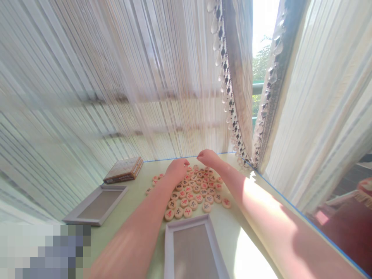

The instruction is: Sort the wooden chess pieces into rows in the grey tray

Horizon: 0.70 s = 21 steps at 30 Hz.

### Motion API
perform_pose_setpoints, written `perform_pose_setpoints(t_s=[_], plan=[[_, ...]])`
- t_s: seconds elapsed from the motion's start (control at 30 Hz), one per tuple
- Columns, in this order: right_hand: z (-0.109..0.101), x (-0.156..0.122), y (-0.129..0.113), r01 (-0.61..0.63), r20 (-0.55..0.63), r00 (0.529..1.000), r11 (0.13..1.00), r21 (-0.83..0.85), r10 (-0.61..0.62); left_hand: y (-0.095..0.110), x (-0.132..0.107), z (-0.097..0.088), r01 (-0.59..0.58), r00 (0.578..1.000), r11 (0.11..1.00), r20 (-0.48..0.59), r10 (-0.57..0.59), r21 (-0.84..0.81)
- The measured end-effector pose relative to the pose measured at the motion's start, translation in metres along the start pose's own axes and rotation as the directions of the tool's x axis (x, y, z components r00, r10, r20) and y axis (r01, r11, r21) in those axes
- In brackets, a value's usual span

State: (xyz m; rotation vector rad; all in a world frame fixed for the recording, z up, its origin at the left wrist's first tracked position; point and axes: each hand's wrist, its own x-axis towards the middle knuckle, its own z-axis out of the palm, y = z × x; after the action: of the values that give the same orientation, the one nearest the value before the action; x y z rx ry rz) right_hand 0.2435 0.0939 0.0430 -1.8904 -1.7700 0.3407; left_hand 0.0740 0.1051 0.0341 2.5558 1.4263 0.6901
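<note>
Many round xiangqi pieces (196, 188) with red or dark characters lie spread in one loose group on the pale green tabletop. At the far left side of the group, my left hand (177, 170) is over the pieces, its fingers curled in. My right hand (208, 158) is raised just beyond the far right side of the group, fingers bent together toward the left hand. The undersides of both hands are hidden, so anything held in them does not show. Closest to me, below the pieces, lies a shallow open box tray (167, 248).
Another shallow tray (104, 219) lies at the left, with a closed flat box (123, 169) behind it. String curtains (130, 77) hang along the table's far edge, and a beaded curtain edge (229, 97) hangs at the back right. Part of a pixelated area covers the lower left.
</note>
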Motion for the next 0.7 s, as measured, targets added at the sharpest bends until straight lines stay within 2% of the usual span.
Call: perform_pose_setpoints(t_s=[0.07, 0.13, 0.2, 0.27, 0.33, 0.37, 0.53, 0.6, 0.7], plan=[[-0.005, -0.002, -0.007, 0.011, -0.008, 1.000, 0.999, -0.033, -0.011, 0.001, 0.000, -0.003, 0.015, 0.999, 0.999, -0.029, -0.017, -0.051], [-0.007, -0.005, -0.018, 0.046, 0.010, 0.999, 0.998, -0.048, -0.046, 0.004, 0.000, -0.009, 0.012, 0.983, 0.990, -0.181, -0.037, -0.139], [-0.005, -0.010, -0.032, 0.105, 0.040, 0.994, 0.994, -0.044, -0.103, 0.010, -0.003, -0.017, 0.003, 0.925, 0.970, -0.368, -0.095, -0.241], [0.001, -0.016, -0.046, 0.172, 0.079, 0.982, 0.985, -0.029, -0.169, 0.017, -0.007, -0.026, 0.035, 0.868, 0.940, -0.456, -0.198, -0.341], [0.008, -0.022, -0.058, 0.238, 0.109, 0.966, 0.971, -0.026, -0.234, 0.022, -0.014, -0.034, 0.080, 0.847, 0.918, -0.460, -0.268, -0.388], [0.012, -0.025, -0.062, 0.269, 0.123, 0.957, 0.962, -0.036, -0.263, 0.023, -0.018, -0.037, 0.090, 0.849, 0.924, -0.457, -0.266, -0.371], [0.027, -0.036, -0.068, 0.298, 0.141, 0.950, 0.943, -0.145, -0.278, 0.008, -0.048, -0.048, 0.190, 0.889, 0.959, -0.378, -0.260, -0.212], [0.031, -0.038, -0.067, 0.284, 0.139, 0.954, 0.946, -0.153, -0.264, -0.005, -0.062, -0.053, 0.223, 0.869, 0.954, -0.404, -0.287, -0.199], [0.036, -0.038, -0.065, 0.253, 0.165, 0.960, 0.956, -0.150, -0.228, -0.023, -0.077, -0.056, 0.245, 0.808, 0.944, -0.491, -0.325, -0.220]])
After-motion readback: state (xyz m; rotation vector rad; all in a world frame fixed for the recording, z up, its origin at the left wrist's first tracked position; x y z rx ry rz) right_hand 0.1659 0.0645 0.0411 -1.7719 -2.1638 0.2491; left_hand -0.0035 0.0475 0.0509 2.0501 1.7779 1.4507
